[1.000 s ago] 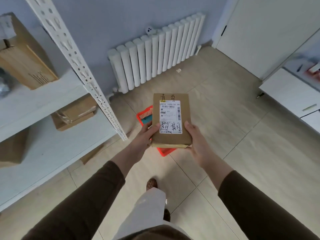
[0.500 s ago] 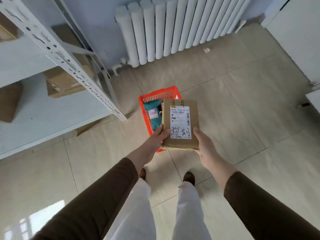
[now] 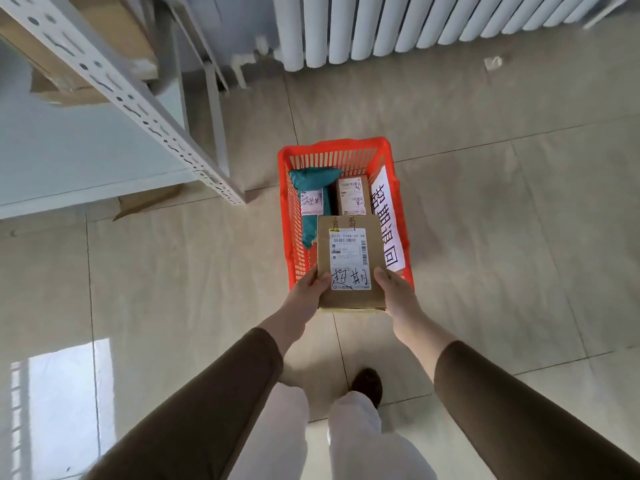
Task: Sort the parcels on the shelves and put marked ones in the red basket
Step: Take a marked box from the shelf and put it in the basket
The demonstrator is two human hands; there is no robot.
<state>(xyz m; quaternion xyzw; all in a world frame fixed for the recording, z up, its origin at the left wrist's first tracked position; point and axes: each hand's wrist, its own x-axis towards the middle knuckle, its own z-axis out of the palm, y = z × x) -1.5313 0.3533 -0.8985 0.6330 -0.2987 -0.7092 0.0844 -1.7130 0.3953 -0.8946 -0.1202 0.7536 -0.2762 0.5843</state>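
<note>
Marked parcel held over the near end of the red basket.
The left hand (image 3: 306, 289) and right hand (image 3: 394, 289) pinch the brown parcel's (image 3: 349, 265) near corners, label upward, above the red basket's (image 3: 284, 216) near rim, apparently for lowering beside two parcels inside.

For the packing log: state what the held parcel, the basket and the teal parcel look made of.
Held parcel: brown cardboard, matte, with a white paper label. Basket: red plastic, likely moulded, slotted walls. Teal parcel: probably a plastic mailer, soft and wrinkled.
</note>
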